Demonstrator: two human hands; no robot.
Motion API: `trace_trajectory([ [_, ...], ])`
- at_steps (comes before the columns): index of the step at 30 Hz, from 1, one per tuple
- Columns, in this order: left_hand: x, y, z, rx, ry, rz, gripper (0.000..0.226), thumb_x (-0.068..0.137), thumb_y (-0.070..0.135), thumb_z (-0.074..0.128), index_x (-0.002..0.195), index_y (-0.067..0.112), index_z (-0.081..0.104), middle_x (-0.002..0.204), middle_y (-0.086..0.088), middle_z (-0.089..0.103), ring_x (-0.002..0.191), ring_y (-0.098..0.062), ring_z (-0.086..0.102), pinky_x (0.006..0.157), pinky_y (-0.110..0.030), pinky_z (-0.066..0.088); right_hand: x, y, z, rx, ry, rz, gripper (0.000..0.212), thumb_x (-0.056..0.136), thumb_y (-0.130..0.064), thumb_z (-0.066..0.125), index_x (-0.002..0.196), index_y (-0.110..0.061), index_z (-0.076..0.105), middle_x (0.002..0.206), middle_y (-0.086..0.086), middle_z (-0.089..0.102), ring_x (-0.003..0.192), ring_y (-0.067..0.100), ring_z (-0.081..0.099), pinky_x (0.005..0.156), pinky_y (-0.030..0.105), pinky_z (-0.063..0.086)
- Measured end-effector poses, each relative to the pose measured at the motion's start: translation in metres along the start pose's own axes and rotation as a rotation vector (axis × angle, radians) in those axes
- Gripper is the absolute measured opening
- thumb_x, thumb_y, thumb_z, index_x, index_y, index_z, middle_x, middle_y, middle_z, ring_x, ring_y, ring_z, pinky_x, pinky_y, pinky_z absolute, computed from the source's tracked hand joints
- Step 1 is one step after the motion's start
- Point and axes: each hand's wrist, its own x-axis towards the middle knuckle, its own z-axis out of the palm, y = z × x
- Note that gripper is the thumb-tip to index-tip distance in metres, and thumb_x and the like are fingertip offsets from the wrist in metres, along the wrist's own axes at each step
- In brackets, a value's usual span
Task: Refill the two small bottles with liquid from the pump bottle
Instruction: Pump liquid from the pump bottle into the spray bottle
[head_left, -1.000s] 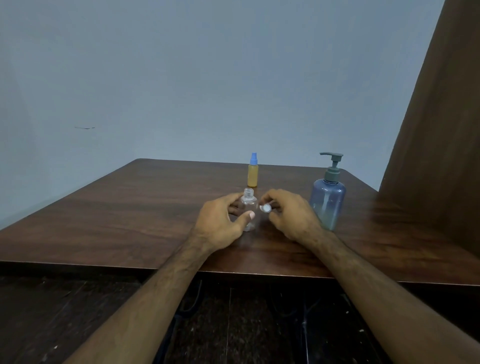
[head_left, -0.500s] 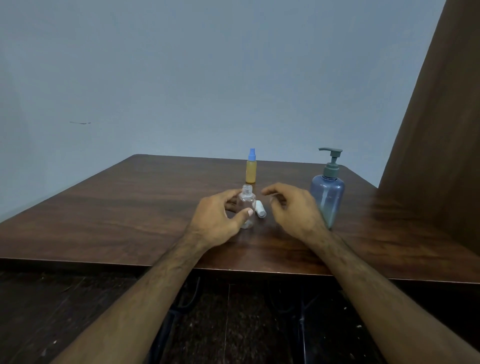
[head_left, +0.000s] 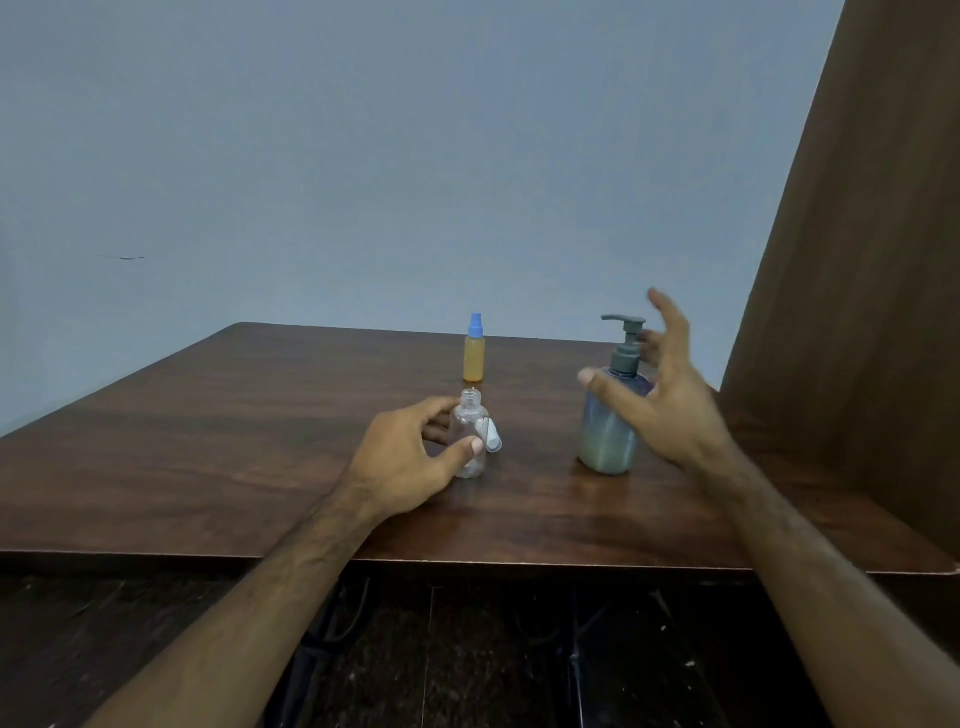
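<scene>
So far, only the small clear plastic bottle at frame centre stands uncapped, gripped by the left hand; its white cap lies beside it. The right hand, fingers spread, nears the blue-grey pump bottle. The amber blue-capped bottle behind awaits; no filling shows.

Items on bench: two small bottles, one clear and one amber; one pump bottle; one loose cap. Hands: two.

Clear bottle; amber bottle, blue cap.
</scene>
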Motion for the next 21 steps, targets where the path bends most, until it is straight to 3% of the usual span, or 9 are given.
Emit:
trace_trajectory([
  [2, 0.000, 0.001, 0.000, 0.001, -0.005, -0.001, 0.041, 0.085, 0.034, 0.079, 0.124, 0.035, 0.066, 0.100, 0.025, 0.070, 0.091, 0.012, 0.067, 0.076, -0.001, 0.045, 0.003, 0.013, 0.011, -0.016, -0.067, -0.044, 0.103, 0.092, -0.033, 0.085, 0.165, -0.048, 0.013, 0.116, -0.020, 0.059, 0.100, -0.007, 0.064, 0.082, 0.005, 0.042],
  [5, 0.000, 0.001, 0.000, -0.011, -0.002, -0.002, 0.041, 0.084, 0.033, 0.079, 0.123, 0.034, 0.066, 0.100, 0.024, 0.072, 0.090, 0.011, 0.068, 0.078, -0.005, 0.047, 0.010, 0.019, 0.023, -0.019, -0.019, -0.099, 0.095, 0.094, -0.027, 0.084, 0.160, -0.051, 0.020, 0.112, -0.018, 0.065, 0.099, -0.013, 0.065, 0.078, 0.003, 0.046],
  [10, 0.000, 0.002, -0.001, -0.007, 0.002, 0.001, 0.041, 0.084, 0.033, 0.080, 0.123, 0.032, 0.067, 0.099, 0.025, 0.071, 0.090, 0.012, 0.067, 0.076, -0.001, 0.045, 0.012, 0.010, 0.044, 0.035, -0.083, -0.213, 0.093, 0.092, -0.029, 0.085, 0.155, -0.055, 0.023, 0.109, -0.003, 0.069, 0.096, 0.007, 0.071, 0.081, 0.012, 0.051],
  [13, -0.001, 0.003, -0.002, -0.019, 0.011, 0.008, 0.041, 0.084, 0.031, 0.080, 0.123, 0.028, 0.068, 0.099, 0.025, 0.072, 0.091, 0.012, 0.068, 0.078, -0.001, 0.046, 0.009, 0.000, 0.059, 0.110, -0.122, -0.261, 0.088, 0.092, -0.023, 0.083, 0.153, -0.053, 0.028, 0.102, -0.006, 0.070, 0.091, 0.008, 0.070, 0.081, 0.014, 0.054],
  [15, -0.001, 0.003, -0.001, -0.019, 0.011, 0.010, 0.041, 0.084, 0.031, 0.080, 0.123, 0.028, 0.069, 0.100, 0.023, 0.073, 0.090, 0.011, 0.068, 0.079, -0.002, 0.046, 0.010, -0.008, 0.065, 0.169, -0.118, -0.247, 0.062, 0.089, -0.025, 0.077, 0.140, -0.046, 0.048, 0.094, -0.010, 0.073, 0.087, 0.007, 0.071, 0.080, 0.017, 0.054],
  [18, -0.002, 0.004, 0.000, -0.017, 0.017, -0.002, 0.041, 0.083, 0.032, 0.081, 0.122, 0.029, 0.069, 0.097, 0.022, 0.073, 0.089, 0.011, 0.068, 0.079, -0.003, 0.048, 0.012, -0.019, 0.071, 0.218, -0.082, -0.174, 0.020, 0.085, -0.031, 0.064, 0.103, -0.037, 0.071, 0.087, -0.014, 0.075, 0.084, 0.005, 0.069, 0.081, 0.030, 0.056],
  [20, -0.001, 0.004, -0.001, -0.029, 0.023, -0.010, 0.042, 0.082, 0.032, 0.081, 0.122, 0.030, 0.069, 0.096, 0.022, 0.074, 0.088, 0.011, 0.068, 0.080, -0.005, 0.050, 0.013, -0.022, 0.074, 0.324, -0.075, -0.124, 0.017, 0.087, -0.035, 0.061, 0.085, -0.028, 0.076, 0.086, -0.002, 0.078, 0.084, 0.014, 0.070, 0.087, 0.046, 0.058],
  [21, -0.001, 0.004, -0.002, -0.031, 0.024, -0.014, 0.042, 0.082, 0.032, 0.081, 0.123, 0.030, 0.069, 0.096, 0.022, 0.074, 0.088, 0.011, 0.068, 0.080, -0.004, 0.049, 0.014, -0.025, 0.075, 0.375, -0.076, -0.097, 0.030, 0.090, -0.043, 0.059, 0.078, -0.023, 0.078, 0.084, 0.005, 0.079, 0.083, 0.018, 0.072, 0.088, 0.050, 0.059],
])
